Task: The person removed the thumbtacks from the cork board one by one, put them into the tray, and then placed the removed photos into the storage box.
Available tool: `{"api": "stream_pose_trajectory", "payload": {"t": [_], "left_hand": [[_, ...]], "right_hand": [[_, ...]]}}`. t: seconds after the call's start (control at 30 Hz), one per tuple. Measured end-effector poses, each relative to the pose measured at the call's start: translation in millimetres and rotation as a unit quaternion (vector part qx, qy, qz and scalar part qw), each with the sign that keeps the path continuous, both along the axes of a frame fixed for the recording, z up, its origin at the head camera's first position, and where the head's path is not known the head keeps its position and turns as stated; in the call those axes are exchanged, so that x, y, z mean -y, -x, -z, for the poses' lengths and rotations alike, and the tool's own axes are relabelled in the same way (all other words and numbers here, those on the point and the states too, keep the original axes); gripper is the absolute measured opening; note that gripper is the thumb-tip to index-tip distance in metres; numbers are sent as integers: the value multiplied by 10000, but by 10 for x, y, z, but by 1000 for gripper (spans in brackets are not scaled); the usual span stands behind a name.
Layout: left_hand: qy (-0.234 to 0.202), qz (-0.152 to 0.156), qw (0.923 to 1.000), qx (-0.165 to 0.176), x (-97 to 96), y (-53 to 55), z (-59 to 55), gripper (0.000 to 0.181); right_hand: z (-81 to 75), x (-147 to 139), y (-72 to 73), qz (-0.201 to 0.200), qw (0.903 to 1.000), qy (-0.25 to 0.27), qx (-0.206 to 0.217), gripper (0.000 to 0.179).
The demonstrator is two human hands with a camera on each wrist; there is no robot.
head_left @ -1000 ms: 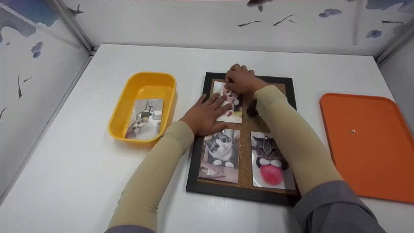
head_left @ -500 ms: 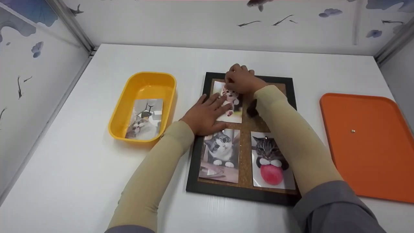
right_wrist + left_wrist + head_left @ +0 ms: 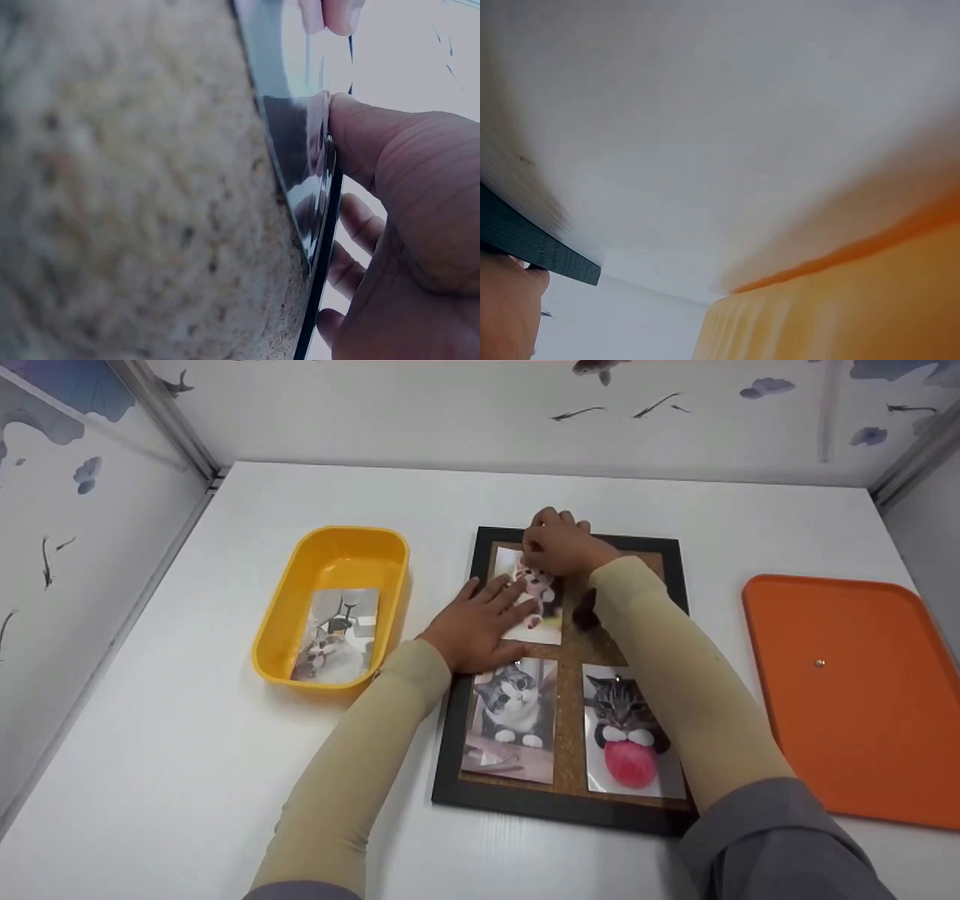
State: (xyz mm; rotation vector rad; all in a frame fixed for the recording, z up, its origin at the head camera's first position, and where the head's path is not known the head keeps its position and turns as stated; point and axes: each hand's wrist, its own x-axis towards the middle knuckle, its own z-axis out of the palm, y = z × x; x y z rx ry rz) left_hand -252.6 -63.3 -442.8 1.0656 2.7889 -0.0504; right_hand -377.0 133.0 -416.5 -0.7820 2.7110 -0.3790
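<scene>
A photo of a kitten [image 3: 549, 622] lies on the upper left of a black-framed cork board [image 3: 571, 720]. My left hand [image 3: 474, 631] rests flat with spread fingers over the photo's lower left and the frame's left side. At the photo's top edge, my right hand [image 3: 566, 546] has its fingers curled. In the right wrist view its thumb [image 3: 367, 135] presses at a small shiny pushpin [image 3: 331, 140] by the photo; the head view hides the pin behind the hand. Below, a grey-and-white cat photo [image 3: 514, 727] and a tabby photo [image 3: 630, 735] each have a pin at the top.
Left of the board stands a yellow basin [image 3: 403, 566] with another cat photo [image 3: 337, 637] in it. On the right lies an orange tray [image 3: 862, 735] bearing one small pin [image 3: 820, 664]. White panels border the table's back and left. My right forearm covers the board's right side.
</scene>
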Motion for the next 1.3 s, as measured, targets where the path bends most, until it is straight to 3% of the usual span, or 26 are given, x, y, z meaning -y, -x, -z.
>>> {"api": "stream_pose_trajectory", "payload": {"t": [0.77,1.3], "left_hand": [[31,17,10000,2,13,21,60,76],[-17,6,10000,-19,-3,4,44,76]], "right_hand": [[43,16,10,5,10000,-15,-21,27],[-20,-13,-41,-17,9989,86,-452,17]]}}
